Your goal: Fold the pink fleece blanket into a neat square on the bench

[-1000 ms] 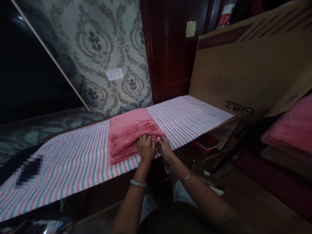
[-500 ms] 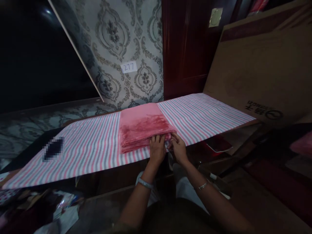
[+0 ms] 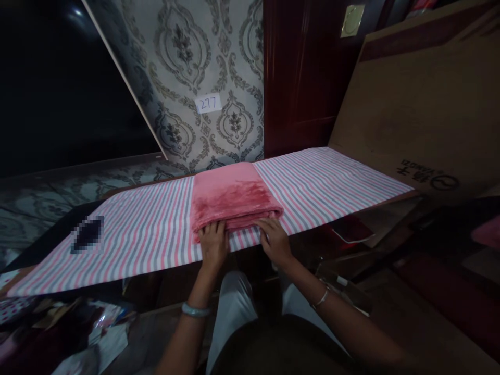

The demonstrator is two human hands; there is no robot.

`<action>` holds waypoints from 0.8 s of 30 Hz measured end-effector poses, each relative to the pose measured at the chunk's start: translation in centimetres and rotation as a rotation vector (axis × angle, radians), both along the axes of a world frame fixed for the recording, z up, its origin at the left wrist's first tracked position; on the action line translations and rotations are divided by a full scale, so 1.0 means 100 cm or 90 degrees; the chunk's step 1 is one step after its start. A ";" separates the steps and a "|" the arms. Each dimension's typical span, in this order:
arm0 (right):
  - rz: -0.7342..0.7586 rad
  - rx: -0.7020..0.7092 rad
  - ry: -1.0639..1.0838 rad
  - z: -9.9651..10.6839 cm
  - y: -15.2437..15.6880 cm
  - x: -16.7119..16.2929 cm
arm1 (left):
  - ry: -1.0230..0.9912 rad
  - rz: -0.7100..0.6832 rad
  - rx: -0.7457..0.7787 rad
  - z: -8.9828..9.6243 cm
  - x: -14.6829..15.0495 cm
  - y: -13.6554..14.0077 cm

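A folded pink plush cloth [image 3: 230,195] lies in layers across the middle of a striped sheet [image 3: 156,229]. The cloth's top has a smooth pale part at the back and darker, ruffled pile toward the front. My left hand [image 3: 214,244] rests at its front left corner, fingers stretched against the edge. On the front right, my right hand [image 3: 275,240] touches the folded layers with its fingers extended and apart. Neither hand visibly grips the cloth, though the fingertips are partly hidden at the fold.
A dark screen [image 3: 70,88] stands at the left. A large cardboard box panel [image 3: 422,104] leans on the right. Patterned wallpaper with a paper label [image 3: 208,103] is behind the table. A pixelated dark patch [image 3: 88,234] lies on the sheet's left side. Mixed items [image 3: 105,333] sit below left.
My left hand has moved left along the cloth's front edge, away from my right hand. My right hand has shifted slightly left and down. The front right layers now look tucked more evenly.
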State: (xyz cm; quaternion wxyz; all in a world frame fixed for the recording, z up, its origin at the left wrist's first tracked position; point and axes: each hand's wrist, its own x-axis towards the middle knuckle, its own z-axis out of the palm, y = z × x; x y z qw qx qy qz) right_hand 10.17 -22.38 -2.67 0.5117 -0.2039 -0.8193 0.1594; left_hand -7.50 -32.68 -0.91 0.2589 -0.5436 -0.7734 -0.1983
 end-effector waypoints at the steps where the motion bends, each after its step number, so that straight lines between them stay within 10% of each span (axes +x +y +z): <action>1: -0.007 0.017 -0.048 0.001 0.003 -0.002 | 0.001 0.008 0.003 -0.001 -0.006 -0.004; 13: -0.063 0.013 -0.129 0.007 0.024 0.021 | -0.011 -0.061 0.075 -0.013 -0.011 -0.027; 18: -0.047 0.040 -0.097 0.038 0.033 0.007 | -0.026 -0.091 0.141 0.028 -0.007 -0.031; 24: -0.066 0.055 -0.225 0.063 0.057 -0.036 | -0.025 -0.002 -0.004 0.079 -0.027 0.012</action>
